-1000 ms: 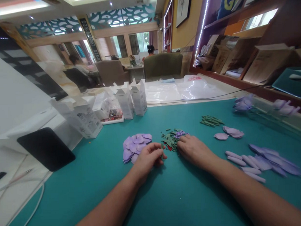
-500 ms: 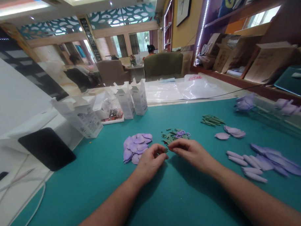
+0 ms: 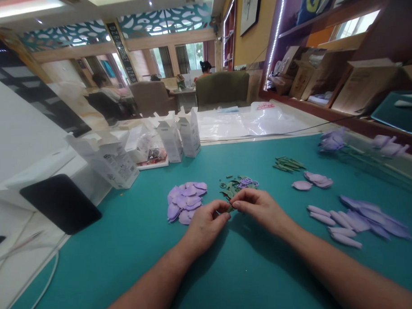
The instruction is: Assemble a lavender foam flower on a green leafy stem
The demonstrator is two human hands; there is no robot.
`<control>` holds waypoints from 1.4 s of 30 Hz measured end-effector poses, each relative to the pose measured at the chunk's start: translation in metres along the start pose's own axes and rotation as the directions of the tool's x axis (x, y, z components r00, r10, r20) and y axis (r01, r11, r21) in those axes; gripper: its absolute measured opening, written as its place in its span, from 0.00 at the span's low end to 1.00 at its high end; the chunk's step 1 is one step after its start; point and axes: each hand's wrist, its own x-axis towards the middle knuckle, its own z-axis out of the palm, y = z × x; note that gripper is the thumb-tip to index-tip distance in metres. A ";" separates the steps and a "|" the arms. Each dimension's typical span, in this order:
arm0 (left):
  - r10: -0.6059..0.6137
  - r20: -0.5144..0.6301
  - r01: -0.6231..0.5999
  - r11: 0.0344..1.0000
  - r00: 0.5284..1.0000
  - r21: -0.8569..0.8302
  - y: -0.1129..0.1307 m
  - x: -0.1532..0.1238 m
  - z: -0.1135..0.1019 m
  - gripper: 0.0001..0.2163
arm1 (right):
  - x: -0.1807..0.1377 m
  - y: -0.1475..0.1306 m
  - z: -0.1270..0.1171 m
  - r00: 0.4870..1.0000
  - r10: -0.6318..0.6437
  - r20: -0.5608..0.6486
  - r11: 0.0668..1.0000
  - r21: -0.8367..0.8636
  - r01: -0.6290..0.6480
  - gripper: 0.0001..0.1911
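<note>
My left hand (image 3: 209, 223) pinches a small green piece (image 3: 230, 208) between thumb and fingertips, just above the green mat. Close against it, my right hand (image 3: 260, 209) is also pinched; a bit of red shows at its fingertips, too small to name. Right behind the fingers lies a small heap of green scraps (image 3: 232, 186) mixed with purple rings (image 3: 248, 182). A pile of flat purple petals (image 3: 185, 201) rests beside my left hand, partly covered by it.
Green sticks (image 3: 288, 164), pale oval petals (image 3: 317, 179), rolled petals (image 3: 346, 239) and long purple petals (image 3: 377, 215) lie to the right. Open white boxes (image 3: 190, 132) stand at the back left, near a black tablet-like slab (image 3: 61, 204). Purple flowers (image 3: 332, 140) are at the far right.
My fingertips have come closer together, and the green piece shows more between them. The whole view has shifted slightly; the piles have stayed as they were.
</note>
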 end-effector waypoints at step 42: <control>0.072 -0.114 -0.070 0.997 0.991 0.027 -0.002 -0.003 0.008 0.08 | -0.005 -0.002 0.003 0.997 -0.076 -0.009 0.984 -0.165 0.074 0.08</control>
